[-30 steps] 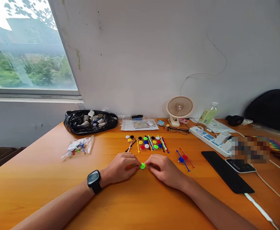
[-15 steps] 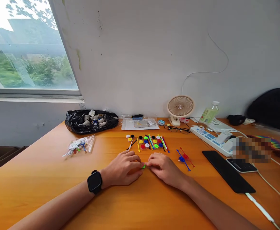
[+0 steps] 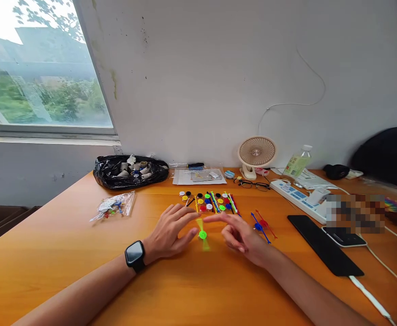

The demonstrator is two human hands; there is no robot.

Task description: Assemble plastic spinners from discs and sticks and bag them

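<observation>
Between my hands a green arrow spinner (image 3: 202, 234) stands on the wood, its yellow-green arrow smeared by motion. My left hand (image 3: 171, 228), with a black watch (image 3: 135, 256) on the wrist, lies to its left, fingers and thumb spread and holding nothing. To the right, my right hand (image 3: 242, 237) stretches out its index finger close to the arrow's far end, while the other fingers curl loosely with nothing in them. Whether that fingertip touches the arrow I cannot tell. Blue (image 3: 260, 226) and red (image 3: 263, 222) arrow spinners lie farther right.
Several coloured discs (image 3: 209, 207) and loose arrows (image 3: 215, 202) lie beyond my hands. A clear bag of parts (image 3: 113, 206) sits left, a black plastic bag (image 3: 130, 179) behind it. A fan (image 3: 257, 151), glasses (image 3: 253, 184), power strip (image 3: 297, 197) and black phone-like slab (image 3: 324, 244) are right.
Both hands have let go of the green spinner and moved apart. My right index finger has stretched out, and the arrow now shows as a turning blur.
</observation>
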